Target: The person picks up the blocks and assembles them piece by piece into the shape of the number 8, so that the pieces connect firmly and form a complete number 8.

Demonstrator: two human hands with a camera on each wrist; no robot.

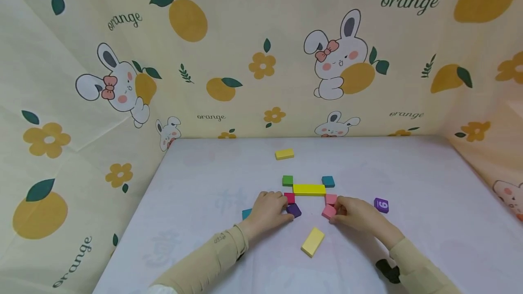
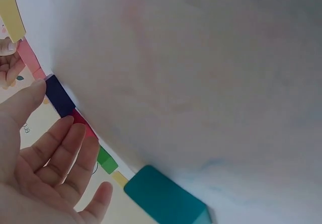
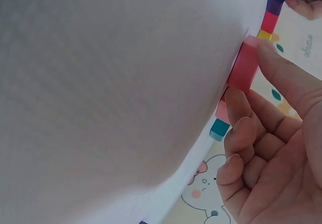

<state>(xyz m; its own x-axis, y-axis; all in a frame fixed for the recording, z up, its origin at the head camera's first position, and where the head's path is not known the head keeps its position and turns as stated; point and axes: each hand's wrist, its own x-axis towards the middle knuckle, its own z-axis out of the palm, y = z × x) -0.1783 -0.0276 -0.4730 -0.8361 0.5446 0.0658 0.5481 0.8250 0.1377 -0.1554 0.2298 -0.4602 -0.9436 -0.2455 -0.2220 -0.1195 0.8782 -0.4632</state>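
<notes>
In the head view my left hand (image 1: 267, 208) is at a dark purple block (image 1: 293, 210), which its thumb and index finger pinch at opposite ends in the left wrist view. Just beyond that block lies a red block (image 1: 289, 198). My right hand (image 1: 359, 214) pinches a pink block (image 3: 244, 65) between thumb and fingers, on the right side of the arrangement. Another pink block (image 1: 331, 199) sits directly behind it. A long yellow block (image 1: 309, 189) spans between the two sides, with a green block (image 1: 288, 180) and a teal block (image 1: 328, 181) at its back corners.
A pale yellow block (image 1: 313, 242) lies in front, between the forearms, and another yellow block (image 1: 284, 154) farther back. A purple numbered block (image 1: 381, 205) is right of my right hand. A teal block (image 2: 166, 196) stands beside my left hand. Patterned cloth (image 1: 286, 26) rises behind the table.
</notes>
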